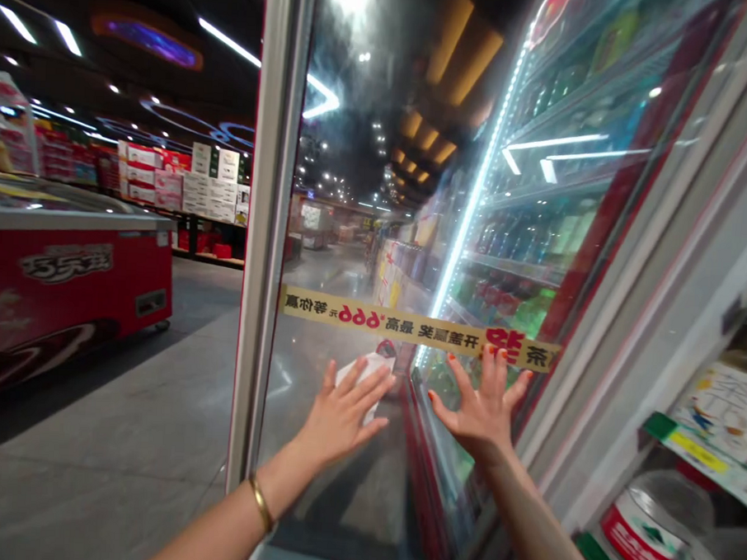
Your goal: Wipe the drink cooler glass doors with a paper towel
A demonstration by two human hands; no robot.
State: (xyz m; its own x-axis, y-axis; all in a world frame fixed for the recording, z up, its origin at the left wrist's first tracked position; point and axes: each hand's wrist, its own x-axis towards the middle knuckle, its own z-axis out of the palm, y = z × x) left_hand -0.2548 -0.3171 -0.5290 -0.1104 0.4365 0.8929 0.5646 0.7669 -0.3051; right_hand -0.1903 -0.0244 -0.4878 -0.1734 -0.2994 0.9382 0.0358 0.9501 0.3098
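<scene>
Evidently bracing the glass door [351, 229], lower centre, my right hand [482, 409] lay splayed, empty; my left hand [341, 415], fingers open, pinned a white cloth [370, 369].

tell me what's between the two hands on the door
Head view: only bare glass door between the left hand and right hand. The white cloth sits under the left hand; the yellow sticker runs above.

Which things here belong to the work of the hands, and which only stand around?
In use: left hand, pressing a white cloth on the clear glass fridge door; right hand, flat on that door; yellow paper strip across it.
Standing about: red chest freezer; stacked white cartons; large clear water bottles.
</scene>
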